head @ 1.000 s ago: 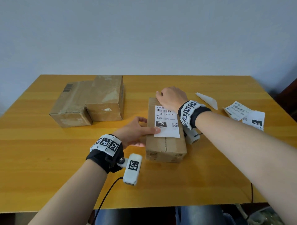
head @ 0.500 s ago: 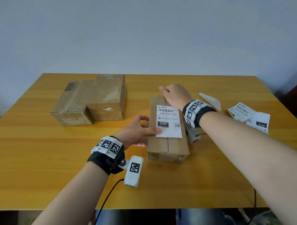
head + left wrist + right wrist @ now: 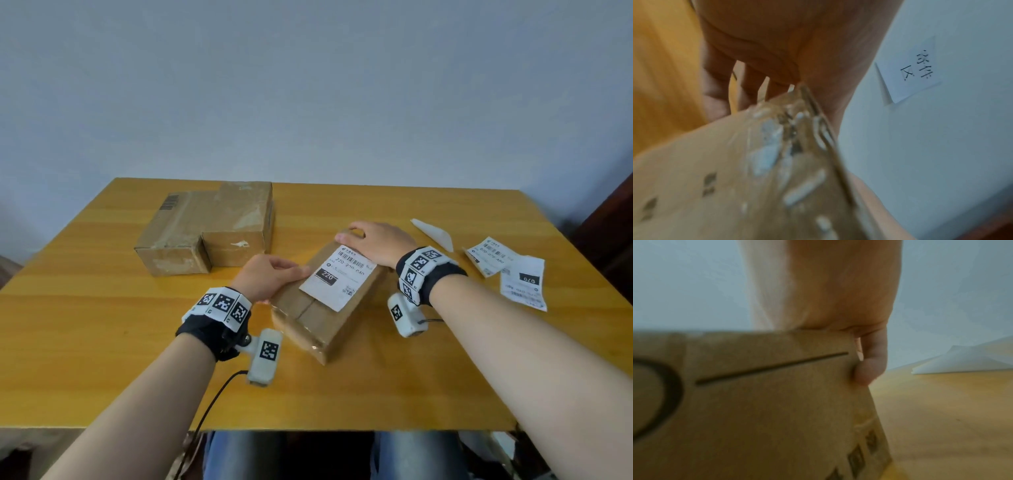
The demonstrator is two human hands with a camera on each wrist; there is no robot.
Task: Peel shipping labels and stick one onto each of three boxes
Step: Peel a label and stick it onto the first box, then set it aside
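A small cardboard box (image 3: 318, 318) with a white shipping label (image 3: 337, 279) stuck on top lies skewed on the table, near end pointing toward me. My left hand (image 3: 270, 277) grips its left edge, thumb on top and fingers (image 3: 717, 91) down the side of the box (image 3: 715, 178). My right hand (image 3: 373, 240) curls over the far end, thumb (image 3: 869, 366) pressed against the box (image 3: 756, 402) corner. Two unlabelled boxes, a flat one (image 3: 171, 240) and a taller one (image 3: 239, 219), stand together at the back left.
Two loose labels (image 3: 489, 255) (image 3: 522, 282) lie on the right of the wooden table (image 3: 102, 342). A white backing sheet (image 3: 433, 233) lies behind my right wrist. A wall runs along the table's far edge.
The labelled box has turned clockwise under both hands, its near end swinging to the right. My right hand now wraps the far end; the left moved from the label's corner to the box's edge.
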